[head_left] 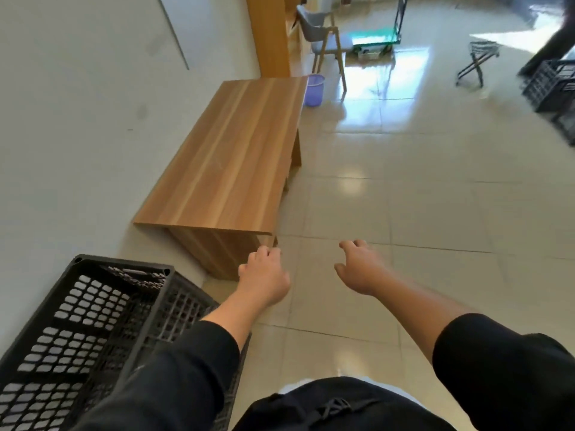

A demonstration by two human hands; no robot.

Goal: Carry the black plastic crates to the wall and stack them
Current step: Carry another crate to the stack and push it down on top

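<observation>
Both hands, left (264, 279) and right (361, 269), hang empty and loosely curled, one crate (93, 331) by the wall lower left; next, likely fetch the crates (550, 88) upper right.

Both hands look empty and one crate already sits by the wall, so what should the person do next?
Probably walk toward the black crates at far right. Left hand and right hand hold nothing, and the crate by the wall is already set down.

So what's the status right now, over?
Left hand and right hand both empty, open. One black plastic lattice crate down by the white wall. More black crates far right. Floor path clear.
</observation>
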